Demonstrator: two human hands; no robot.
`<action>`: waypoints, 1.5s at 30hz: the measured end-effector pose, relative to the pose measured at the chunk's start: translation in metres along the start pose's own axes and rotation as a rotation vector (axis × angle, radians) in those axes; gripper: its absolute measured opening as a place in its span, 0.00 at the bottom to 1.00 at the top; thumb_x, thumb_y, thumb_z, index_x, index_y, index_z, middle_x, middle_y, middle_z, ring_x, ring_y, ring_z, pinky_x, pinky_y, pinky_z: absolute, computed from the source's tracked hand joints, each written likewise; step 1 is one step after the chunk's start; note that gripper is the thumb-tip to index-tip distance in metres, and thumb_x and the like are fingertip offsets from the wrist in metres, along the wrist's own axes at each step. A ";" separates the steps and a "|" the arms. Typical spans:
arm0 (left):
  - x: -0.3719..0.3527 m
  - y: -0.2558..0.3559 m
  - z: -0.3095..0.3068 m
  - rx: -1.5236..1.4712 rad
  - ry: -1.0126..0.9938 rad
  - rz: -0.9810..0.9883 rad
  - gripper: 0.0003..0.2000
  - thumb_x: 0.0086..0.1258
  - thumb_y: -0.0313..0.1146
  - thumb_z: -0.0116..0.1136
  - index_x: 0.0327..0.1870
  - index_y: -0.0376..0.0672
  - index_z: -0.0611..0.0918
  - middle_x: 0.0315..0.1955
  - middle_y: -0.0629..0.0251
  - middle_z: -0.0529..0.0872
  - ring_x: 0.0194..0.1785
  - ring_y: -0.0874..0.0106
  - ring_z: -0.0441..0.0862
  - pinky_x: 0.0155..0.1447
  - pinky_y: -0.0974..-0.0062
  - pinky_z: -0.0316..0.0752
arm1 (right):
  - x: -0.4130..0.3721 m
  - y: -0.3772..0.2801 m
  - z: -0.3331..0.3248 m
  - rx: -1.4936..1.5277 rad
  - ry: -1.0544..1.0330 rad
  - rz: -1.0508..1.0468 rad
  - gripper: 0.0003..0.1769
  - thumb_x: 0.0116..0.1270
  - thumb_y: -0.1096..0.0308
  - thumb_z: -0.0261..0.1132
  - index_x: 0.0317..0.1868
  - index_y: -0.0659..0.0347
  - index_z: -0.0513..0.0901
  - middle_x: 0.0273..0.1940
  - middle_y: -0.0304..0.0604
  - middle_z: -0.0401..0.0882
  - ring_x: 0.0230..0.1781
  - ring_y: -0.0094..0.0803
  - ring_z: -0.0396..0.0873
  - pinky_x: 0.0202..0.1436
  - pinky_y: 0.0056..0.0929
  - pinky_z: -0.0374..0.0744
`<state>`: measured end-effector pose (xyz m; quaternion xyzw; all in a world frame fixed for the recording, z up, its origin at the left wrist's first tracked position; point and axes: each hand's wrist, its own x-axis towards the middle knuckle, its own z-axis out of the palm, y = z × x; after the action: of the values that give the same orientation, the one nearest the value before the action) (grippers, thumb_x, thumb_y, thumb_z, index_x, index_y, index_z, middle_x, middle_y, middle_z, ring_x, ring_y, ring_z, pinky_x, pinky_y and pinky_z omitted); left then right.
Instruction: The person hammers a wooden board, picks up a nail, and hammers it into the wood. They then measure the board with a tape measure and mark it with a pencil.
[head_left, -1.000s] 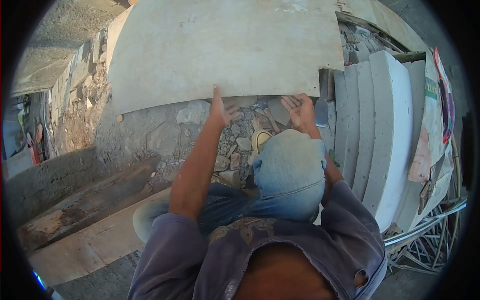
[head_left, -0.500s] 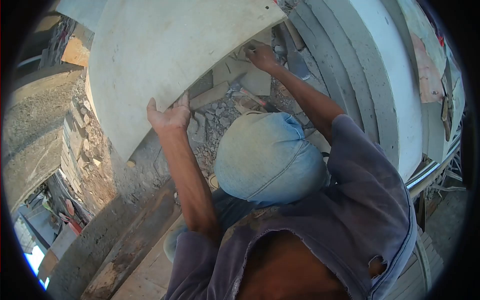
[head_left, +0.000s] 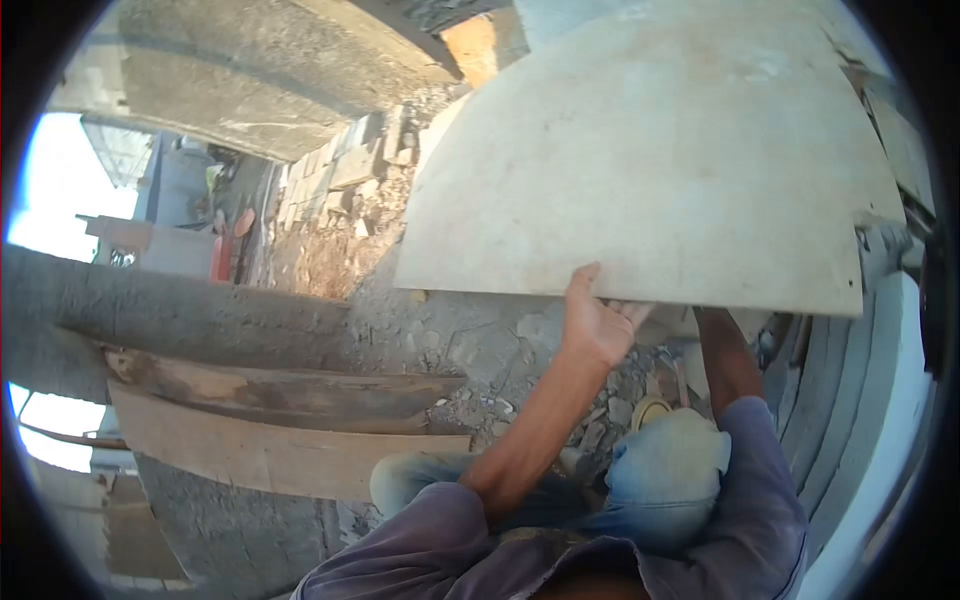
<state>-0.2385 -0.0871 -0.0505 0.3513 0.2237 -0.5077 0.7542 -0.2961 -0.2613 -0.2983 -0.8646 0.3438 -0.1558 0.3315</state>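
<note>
A large pale stone slab (head_left: 650, 170) with a curved far side and a straight near edge fills the upper part of the view. My left hand (head_left: 600, 325) grips that near edge, thumb over the top face and fingers beneath. To the right of it, my right forearm (head_left: 730, 365) reaches under the same edge, so the slab hides the right hand and whatever it touches. Broken stone rubble (head_left: 600, 420) lies on the ground below the edge, close in front of my bent knee (head_left: 665, 460).
Thick slabs (head_left: 870, 400) stand on edge in a row at the right. At the left, a weathered plank (head_left: 270, 390) and a flat board (head_left: 270, 450) lie along the ground. Stacked stone pieces (head_left: 350, 165) stand behind them, by a concrete block (head_left: 220, 70).
The view has swung to the left, and the slab's near edge now looks almost level. My right hand has slipped out of sight under the slab; my left keeps its hold.
</note>
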 end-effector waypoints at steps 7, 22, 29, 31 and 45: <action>0.038 -0.009 -0.041 0.081 0.191 -0.012 0.25 0.67 0.46 0.52 0.60 0.38 0.71 0.58 0.54 0.74 0.63 0.57 0.74 0.69 0.52 0.68 | -0.068 -0.022 -0.003 -0.085 -0.069 -0.100 0.27 0.59 0.64 0.66 0.61 0.57 0.75 0.57 0.53 0.72 0.57 0.51 0.73 0.58 0.51 0.74; 0.111 -0.014 -0.140 0.971 0.319 0.381 0.39 0.66 0.51 0.56 0.72 0.36 0.58 0.65 0.45 0.70 0.64 0.52 0.74 0.66 0.52 0.70 | -0.266 -0.084 -0.065 0.251 -0.262 -0.147 0.27 0.59 0.64 0.68 0.59 0.61 0.75 0.52 0.53 0.75 0.53 0.49 0.76 0.57 0.42 0.75; 0.088 -0.004 -0.070 1.494 -0.403 0.066 0.45 0.67 0.63 0.52 0.73 0.34 0.58 0.63 0.42 0.72 0.52 0.50 0.82 0.49 0.55 0.82 | -0.150 -0.134 -0.124 0.123 0.116 -0.399 0.30 0.50 0.69 0.74 0.56 0.61 0.76 0.44 0.50 0.76 0.45 0.45 0.75 0.46 0.37 0.76; 0.035 0.009 -0.025 1.389 -0.559 -0.113 0.34 0.71 0.63 0.47 0.58 0.37 0.70 0.49 0.52 0.77 0.43 0.61 0.81 0.43 0.63 0.80 | -0.124 -0.153 -0.142 0.036 0.158 -0.433 0.31 0.49 0.72 0.75 0.55 0.63 0.75 0.44 0.50 0.76 0.45 0.44 0.76 0.48 0.39 0.76; -0.055 0.088 0.031 1.037 -0.631 0.194 0.29 0.66 0.60 0.60 0.45 0.37 0.77 0.32 0.62 0.82 0.36 0.70 0.84 0.38 0.74 0.80 | -0.080 -0.248 -0.203 0.563 0.005 -0.193 0.16 0.71 0.61 0.66 0.46 0.67 0.79 0.41 0.42 0.82 0.42 0.26 0.79 0.51 0.28 0.77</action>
<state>-0.1789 -0.0562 0.0344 0.5241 -0.3194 -0.5589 0.5576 -0.3330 -0.1656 0.0155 -0.7670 0.2043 -0.2779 0.5411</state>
